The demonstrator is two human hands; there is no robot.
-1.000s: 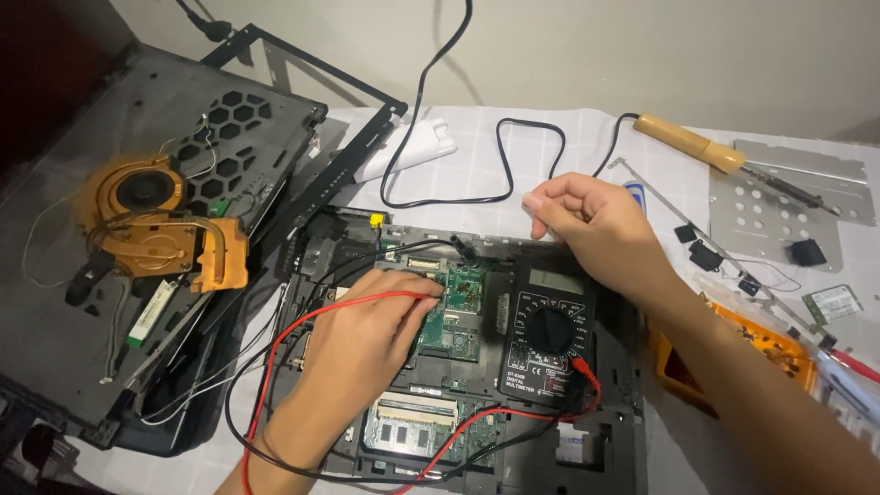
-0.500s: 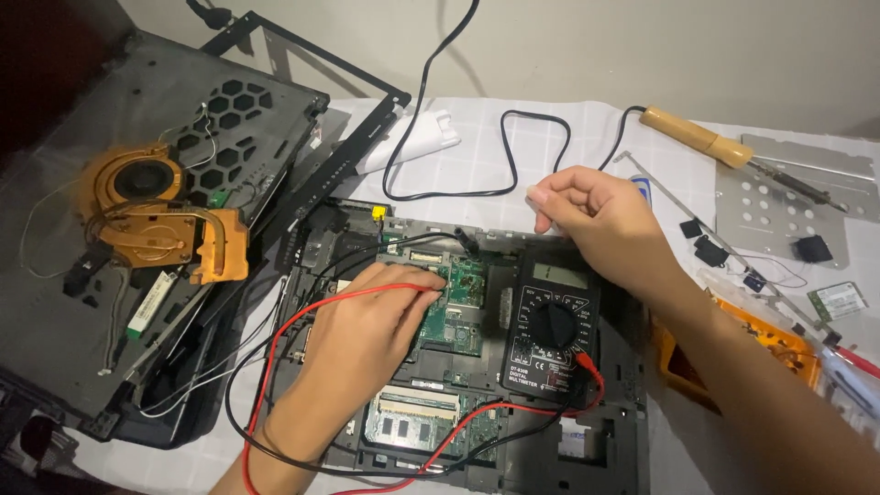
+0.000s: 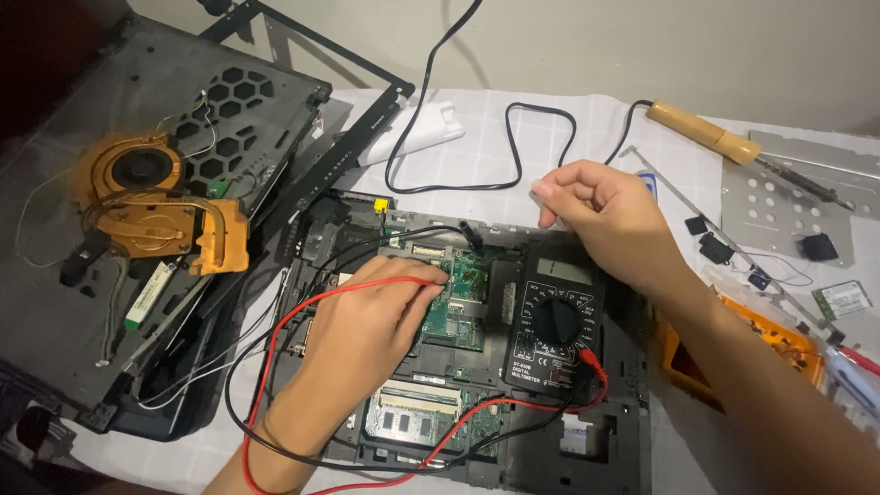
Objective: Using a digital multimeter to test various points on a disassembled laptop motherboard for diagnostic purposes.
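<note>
An opened laptop chassis (image 3: 623, 431) lies in front of me with its green circuit board (image 3: 463, 302) exposed. My left hand (image 3: 367, 335) rests on the board and pinches a red test probe, its red lead (image 3: 275, 339) looping back around my wrist. A black multimeter (image 3: 555, 321) lies on the chassis right of the board, with red and black leads plugged in at its lower right. My right hand (image 3: 610, 220) hovers above the meter's top edge, thumb and forefinger pinched together; I see nothing between them. A black probe (image 3: 472, 240) lies on the chassis below those fingers.
A black laptop cover (image 3: 110, 302) with an orange fan and heat pipe (image 3: 151, 206) lies on the left. A soldering iron with a wooden handle (image 3: 701, 131) and a perforated metal plate (image 3: 793, 202) lie at the back right. An orange casing (image 3: 779, 335) sits under my right forearm.
</note>
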